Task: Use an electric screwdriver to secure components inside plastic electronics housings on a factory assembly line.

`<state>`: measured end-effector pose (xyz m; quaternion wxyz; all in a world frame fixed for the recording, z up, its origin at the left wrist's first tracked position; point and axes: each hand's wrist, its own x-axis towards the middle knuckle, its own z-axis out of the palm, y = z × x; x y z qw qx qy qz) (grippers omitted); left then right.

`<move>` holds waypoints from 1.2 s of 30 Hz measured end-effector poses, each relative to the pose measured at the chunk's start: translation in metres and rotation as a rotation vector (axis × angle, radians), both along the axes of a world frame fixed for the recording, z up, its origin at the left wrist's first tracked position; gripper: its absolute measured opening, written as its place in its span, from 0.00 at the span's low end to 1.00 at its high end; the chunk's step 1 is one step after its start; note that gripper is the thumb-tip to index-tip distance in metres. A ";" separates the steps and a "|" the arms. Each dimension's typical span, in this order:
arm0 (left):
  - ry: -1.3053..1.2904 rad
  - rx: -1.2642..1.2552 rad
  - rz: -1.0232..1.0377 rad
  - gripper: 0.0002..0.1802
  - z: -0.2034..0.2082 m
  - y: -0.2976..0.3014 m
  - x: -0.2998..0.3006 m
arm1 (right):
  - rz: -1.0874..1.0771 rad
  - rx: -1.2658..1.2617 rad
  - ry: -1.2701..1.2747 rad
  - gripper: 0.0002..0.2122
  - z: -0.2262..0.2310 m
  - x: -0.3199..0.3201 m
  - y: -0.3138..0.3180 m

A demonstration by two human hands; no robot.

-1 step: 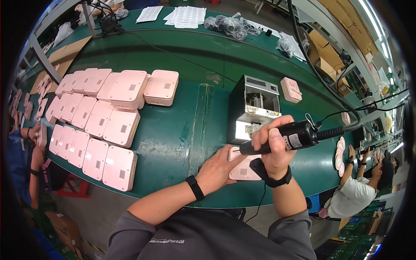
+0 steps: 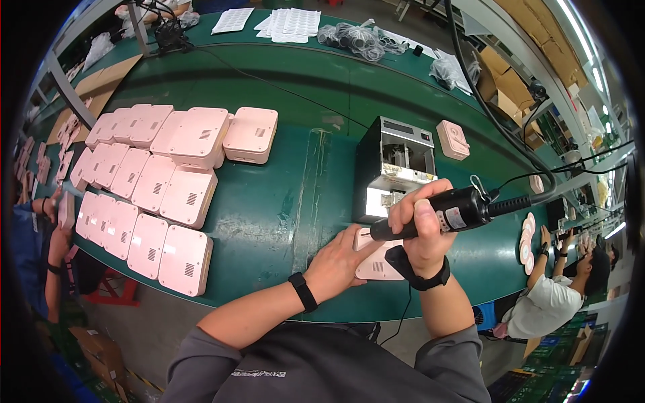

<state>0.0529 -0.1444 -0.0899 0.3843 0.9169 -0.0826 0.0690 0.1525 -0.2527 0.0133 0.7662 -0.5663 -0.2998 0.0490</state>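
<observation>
In my right hand (image 2: pixel 424 225) is a black electric screwdriver (image 2: pixel 463 207), my fingers and thumb wrapped round its body. It lies tilted to the left, its bit at the upper left corner of a pink square plastic case (image 2: pixel 377 269). That case rests on the green table with a small slotted vent facing up. My left hand (image 2: pixel 337 263) grips its left side, fingers along the edge and thumb across the top. The right hand and tool cover part of the case. Just behind stands a black and metal screw feeder (image 2: pixel 396 158).
Rows of similar pink cases (image 2: pixel 185 260) stand at the left. A pink part (image 2: pixel 453 140) lies right of the feeder, pale discs (image 2: pixel 527 238) at the far right. The tool's thick cable (image 2: pixel 527 205) runs up right. Co-workers sit on both sides; one person's hand (image 2: pixel 59 242) is at left.
</observation>
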 end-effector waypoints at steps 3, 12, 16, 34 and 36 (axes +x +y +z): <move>-0.018 0.010 0.011 0.48 -0.002 -0.001 0.000 | -0.003 -0.026 -0.037 0.09 -0.001 -0.005 0.006; -0.053 0.014 0.022 0.48 -0.006 -0.001 0.000 | -0.035 0.023 0.005 0.09 -0.006 -0.003 0.005; -0.051 0.014 0.018 0.48 -0.003 0.004 -0.003 | -0.085 0.009 0.003 0.07 -0.002 0.006 0.002; -0.004 0.094 0.194 0.52 0.008 0.043 -0.034 | -0.154 -0.022 -0.005 0.08 0.013 0.010 -0.041; -0.012 0.101 0.195 0.52 0.008 0.044 -0.032 | -0.092 0.025 0.026 0.09 0.012 -0.007 -0.044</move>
